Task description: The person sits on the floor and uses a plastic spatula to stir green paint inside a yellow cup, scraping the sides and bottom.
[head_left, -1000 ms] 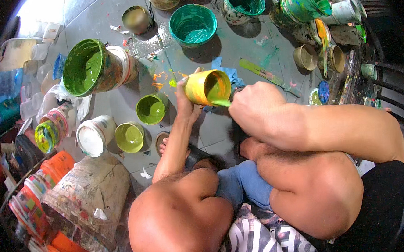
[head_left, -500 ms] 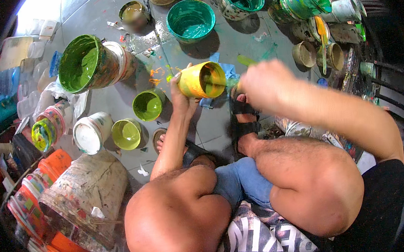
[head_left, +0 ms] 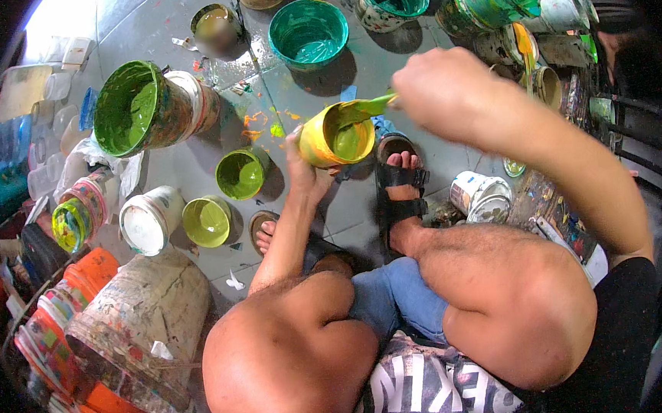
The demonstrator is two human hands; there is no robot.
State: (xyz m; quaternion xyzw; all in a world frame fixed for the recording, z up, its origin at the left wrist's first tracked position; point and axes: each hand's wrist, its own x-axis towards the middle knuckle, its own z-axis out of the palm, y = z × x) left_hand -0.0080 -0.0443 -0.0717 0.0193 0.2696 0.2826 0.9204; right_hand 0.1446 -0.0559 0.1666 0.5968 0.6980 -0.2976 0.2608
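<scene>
Grey tiles [head_left: 351, 213], dotted with yellow and orange daubs [head_left: 276, 130], lay below both hands. The left hand [head_left: 303, 168] was curled around the closed end of a yellow cup [head_left: 316, 142]; its fingers underneath were hidden, so how firmly they gripped could not be told. The cup tilted, mouth turned toward the right hand [head_left: 446, 91], olive paint [head_left: 346, 141] inside. The right hand was folded into a fist about the handle of a green spatula [head_left: 361, 111], whose blade lay at the cup's rim and reached into the mouth. Left of the left hand stood a green tub [head_left: 264, 160], with an olive tub [head_left: 226, 211] beyond it, closer in. A teal bucket [head_left: 288, 27] sat ahead of both hands, and a sandal [head_left: 402, 178] was closer in than the right hand.

Spills seemed the likeliest trouble. Tipping the cup further could send paint over its lower lip onto the tiles. Streaks of wet paint on its outside, if any, might let it slide in the left hand, above all if the spatula pressed hard on the rim and levered it round. A loaded blade, lifted clear, could drip on the toes [head_left: 402, 159] between the hands.
</scene>
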